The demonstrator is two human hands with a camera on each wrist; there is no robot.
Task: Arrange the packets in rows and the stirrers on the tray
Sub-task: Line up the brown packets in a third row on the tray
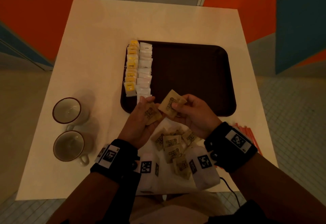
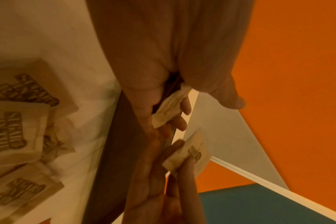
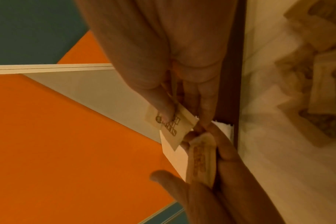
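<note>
I have both hands raised just over the near edge of the dark brown rectangular plastic tray (image 1: 194, 75), which I use as my landmark. My right hand (image 1: 194, 116) pinches one tan paper sugar packet (image 1: 170, 105) between thumb and fingertips, its long axis tilted diagonally, pointing toward the tray's far right. My left hand (image 1: 141, 125) cups a small stack of the same tan packets (image 1: 152, 115) in its curled fingers, thumb along the top. The two loads nearly touch at their corners, so the next move turns on that gap: the single packet lies just right of the stack and either joins it or goes down on the tray. On the tray's left side stand two finished rows: yellow tea-bag packets (image 1: 131, 68) along the rim and white packets (image 1: 145, 68) just inside them, a couple of which seem to read "Coffee". The bare tray floor right of the white row looks to me like the place for a third row. The tan packets carry dark block lettering, perhaps "SUGAR"; I cannot read it for certain. More tan packets (image 1: 173, 150) lie loose on the table near the tray's front edge, and the orange-red stirrers (image 1: 247, 132) wait off its near right corner.
</note>
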